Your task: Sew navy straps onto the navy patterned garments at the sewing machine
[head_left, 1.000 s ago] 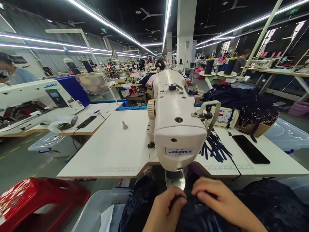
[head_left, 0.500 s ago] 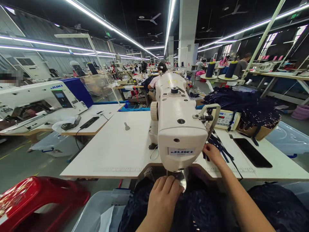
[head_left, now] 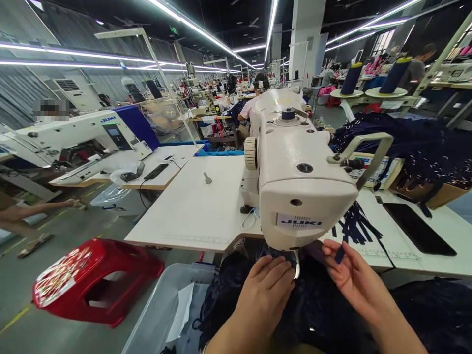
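Observation:
A white JUKI sewing machine [head_left: 308, 172] stands in front of me, its head close above my hands. My left hand [head_left: 260, 295] is closed, fingers together, beside the curved metal guard [head_left: 297, 265] under the machine head. Whatever those fingers hold is hidden. Right of the head, my right hand [head_left: 354, 282] pinches a short end of navy strap [head_left: 339, 254]. More cut navy straps [head_left: 359, 223] lie on the table just beyond that hand. Dark navy pieces [head_left: 317, 314] are heaped below both hands.
The white table [head_left: 195, 211] carries a small metal key-like tool [head_left: 207, 178] on the left and a black phone [head_left: 418, 228] on the right. Navy straps with metal rings [head_left: 427, 152] fill a cardboard box. A red stool [head_left: 99, 280] and plastic bin [head_left: 155, 295] stand at left.
My right hand has come back from the straps on the table toward the machine head, with a navy strap end in its fingers. My left hand stays by the guard. The view has shifted left.

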The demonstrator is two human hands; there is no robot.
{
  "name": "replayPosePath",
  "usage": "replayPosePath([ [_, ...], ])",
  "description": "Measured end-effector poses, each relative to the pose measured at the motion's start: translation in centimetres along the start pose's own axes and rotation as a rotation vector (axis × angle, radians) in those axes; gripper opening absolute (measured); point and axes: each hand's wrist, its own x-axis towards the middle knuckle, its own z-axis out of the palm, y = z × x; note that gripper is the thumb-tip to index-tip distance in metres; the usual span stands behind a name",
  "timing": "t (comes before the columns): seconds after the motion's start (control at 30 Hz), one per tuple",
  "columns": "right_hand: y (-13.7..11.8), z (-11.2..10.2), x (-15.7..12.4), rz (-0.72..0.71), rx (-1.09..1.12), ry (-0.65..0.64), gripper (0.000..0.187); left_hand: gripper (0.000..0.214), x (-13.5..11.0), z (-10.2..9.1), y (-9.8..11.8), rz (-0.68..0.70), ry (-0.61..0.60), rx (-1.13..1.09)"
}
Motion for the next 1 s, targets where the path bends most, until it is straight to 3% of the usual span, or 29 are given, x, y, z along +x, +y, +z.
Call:
replayPosePath([
  [0.13, 0.6, 2.3, -1.0, -0.041, -0.490, -0.076, 0.044, 0.027, -0.2, -0.4, -0.9, -0.002, -0.035, -0.120],
  [0.23, 0.3, 3.1, -0.7, -0.097, -0.797, -0.188, 0.038, 0.026, -0.6, -0.6, -1.5, -0.038, -0.040, -0.245],
  [0.37, 0.5, 3.8, 0.0, -0.172, -0.978, -0.223, 0.028, 0.026, -0.6, -1.0, -1.8, -0.090, -0.074, -0.314],
  [0.67, 1.8, 4.8, 0.1, -0.180, -1.005, -0.126, 0.030, 0.021, -0.3, -1.3, -1.9, -0.019, -0.163, -0.196],
  [1.0, 1.9, 5.2, 0.1, -0.219, -0.913, -0.164, 0.026, 0.027, 0.2, -1.6, -1.6, 0.058, -0.213, -0.156],
])
